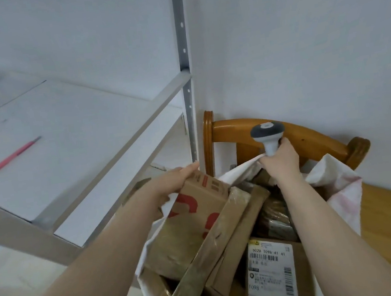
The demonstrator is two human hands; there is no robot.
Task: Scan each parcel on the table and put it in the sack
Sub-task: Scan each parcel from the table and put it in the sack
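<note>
The cardboard box (194, 220), brown with red markings, is sitting tilted in the mouth of the sack (337, 178), with its upper end sticking out above the rim. The left hand (178, 179) is resting on the box's upper left edge. Its fingers are lying nearly straight and pressed together along that edge. The thumb is hidden, so I cannot tell whether it is clamping the box.

The right hand (279, 161) is gripping the scanner (267, 133) by its handle, with the fingers curled round it and the grey head pointing up. The same fingers are pinching the far rim of the sack against the handle, pulling the white cloth taut.

Inside the sack, a long taped parcel (217, 244) is leaning against the box's right side. A labelled parcel (272, 269) with barcodes is lying nearer, to the right of it. Darker parcels are showing further in.

The sack is standing on a wooden chair (307, 135), whose curved back is rising just behind the scanner. To the left, the white table (63, 130) is carrying a pink pen (14, 155), well apart from the sack. A perforated metal post (182, 37) is standing between the table and the chair, against the white wall.
</note>
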